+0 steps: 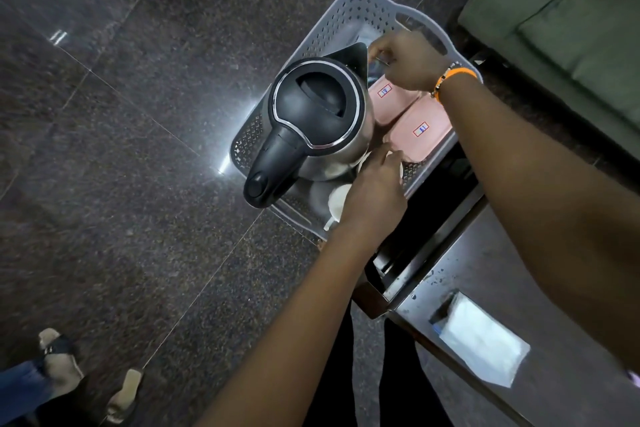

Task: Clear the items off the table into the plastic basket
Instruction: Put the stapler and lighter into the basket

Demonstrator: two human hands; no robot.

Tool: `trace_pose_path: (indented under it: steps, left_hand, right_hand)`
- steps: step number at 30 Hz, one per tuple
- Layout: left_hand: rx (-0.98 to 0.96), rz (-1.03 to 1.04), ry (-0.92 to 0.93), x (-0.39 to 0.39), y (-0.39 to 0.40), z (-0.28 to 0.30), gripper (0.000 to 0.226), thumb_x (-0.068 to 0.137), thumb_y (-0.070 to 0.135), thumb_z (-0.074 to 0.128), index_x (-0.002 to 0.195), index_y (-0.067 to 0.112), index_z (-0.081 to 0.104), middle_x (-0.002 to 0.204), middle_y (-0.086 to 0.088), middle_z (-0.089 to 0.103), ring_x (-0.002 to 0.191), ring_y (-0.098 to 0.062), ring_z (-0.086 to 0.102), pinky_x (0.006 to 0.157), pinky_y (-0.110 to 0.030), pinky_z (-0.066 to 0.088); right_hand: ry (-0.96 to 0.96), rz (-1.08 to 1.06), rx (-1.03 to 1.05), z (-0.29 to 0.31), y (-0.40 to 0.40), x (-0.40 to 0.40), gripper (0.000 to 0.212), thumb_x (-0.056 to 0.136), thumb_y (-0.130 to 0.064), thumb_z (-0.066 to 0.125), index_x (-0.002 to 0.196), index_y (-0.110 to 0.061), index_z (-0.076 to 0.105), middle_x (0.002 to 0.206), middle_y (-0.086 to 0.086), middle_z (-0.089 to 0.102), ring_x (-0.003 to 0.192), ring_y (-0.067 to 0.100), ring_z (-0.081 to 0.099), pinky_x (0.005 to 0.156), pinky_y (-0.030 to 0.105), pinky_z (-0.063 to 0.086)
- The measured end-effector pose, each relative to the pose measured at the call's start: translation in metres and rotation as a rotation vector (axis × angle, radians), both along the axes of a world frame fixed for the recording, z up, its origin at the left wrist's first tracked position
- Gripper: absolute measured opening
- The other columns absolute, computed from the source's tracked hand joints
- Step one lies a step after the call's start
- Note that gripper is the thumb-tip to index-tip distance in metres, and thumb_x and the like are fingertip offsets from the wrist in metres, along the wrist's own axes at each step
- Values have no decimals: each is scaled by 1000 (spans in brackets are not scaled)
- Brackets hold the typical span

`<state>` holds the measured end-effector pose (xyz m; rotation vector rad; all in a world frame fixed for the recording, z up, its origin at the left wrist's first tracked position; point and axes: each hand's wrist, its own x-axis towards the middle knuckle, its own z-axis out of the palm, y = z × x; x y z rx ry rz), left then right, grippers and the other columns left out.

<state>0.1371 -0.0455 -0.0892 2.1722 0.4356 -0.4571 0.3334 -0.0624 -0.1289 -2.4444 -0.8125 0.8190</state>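
Two hands are down in the plastic basket [341, 15], and both look busy. On the left hand [375, 189], the fingers [382, 154] are bent and point down beside the kettle [317, 121], at a white cup that is mostly hidden under them. I cannot tell if they really hold the cup or only touch it. On the right hand [408, 59], the fingers [377, 47] are pinched together close to the kettle's spout, on something small and shiny. It is too hidden to name, and I cannot tell how tight the pinch is.

Now for the things near the kettle. It is big, black and silver, and it stands up in the middle of the basket. On its right side lie two pink boxes [420, 132] with little stickers on top. Below its handle sits another white cup [337, 199]. So a lot is already in the basket (it looks quite full).

The basket sits on the dark floor [121, 149], just past the end of the counter [519, 305]. On the counter, far from the kettle, one white packet [485, 343] lies flat, and nobody is touching it. I think that packet still has to go in. Only part of the counter shows, so there may be more things left that I cannot see.

I think the job is nearly done.
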Motion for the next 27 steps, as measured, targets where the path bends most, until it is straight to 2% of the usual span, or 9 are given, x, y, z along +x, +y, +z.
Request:
trace_pose_path:
  steps: [3,5,8,10,14,19,21,23,27]
  left_hand:
    - [-9,49,-28,0,0,1,52,83,-8,45,134,1,44,147,-13,39,136,-26,37,109,-25,24]
    - [-11,96,-63,0,-2,4,50,82,-7,46,132,0,45,143,-15,43,133,-27,40,108,-24,24]
    - [-1,150,-128,0,-7,11,45,81,-7,49,125,0,53,132,-17,51,125,-29,46,105,-23,27]
    - [4,174,-158,-1,-14,16,39,81,-6,50,118,2,58,123,-16,55,117,-30,51,100,-24,31]
    - [21,146,-242,-11,-50,26,30,81,-8,48,102,2,66,106,-16,63,100,-26,58,87,-16,37]
    - [-55,-7,-188,-39,-129,17,26,85,-6,47,98,2,68,101,-12,63,88,-16,59,79,-10,39]
    - [-74,-104,-124,-55,-169,9,26,85,-6,47,97,3,68,101,-10,62,83,-11,56,74,-2,36]
    - [-103,-194,-61,-69,-211,1,26,85,-6,48,97,3,69,101,-10,62,84,-14,58,76,-6,38]
    - [-89,-367,51,-92,-281,-19,25,85,-4,50,98,5,70,102,-14,64,92,-24,62,80,-17,41]
  right_hand:
    - [-28,-118,41,10,-9,-5,41,79,15,41,100,-2,72,115,19,67,106,29,62,94,38,51]
    - [3,-228,116,22,-22,-17,42,79,16,40,101,0,72,112,19,69,103,25,66,89,26,53]
    - [64,-395,208,38,-56,-42,35,79,11,45,99,-2,72,92,8,72,66,-11,64,65,5,44]
    - [93,-538,274,43,-86,-66,29,81,6,51,98,-4,72,79,-2,67,52,-13,56,57,2,40]
    - [153,-741,356,46,-160,-127,23,84,5,53,97,-4,70,85,4,65,67,4,59,75,17,49]
    - [188,-972,311,29,-259,-212,20,87,5,54,95,-2,70,85,2,65,63,-15,59,64,-1,42]
    - [211,-1083,273,22,-301,-242,20,87,5,54,94,-2,71,86,3,66,67,-4,60,66,5,43]
    - [227,-1192,256,16,-344,-268,20,86,6,53,93,-2,70,88,5,67,74,14,61,69,15,45]
    - [216,-1306,209,2,-420,-309,21,85,6,53,92,-4,70,95,14,72,78,18,61,76,27,48]
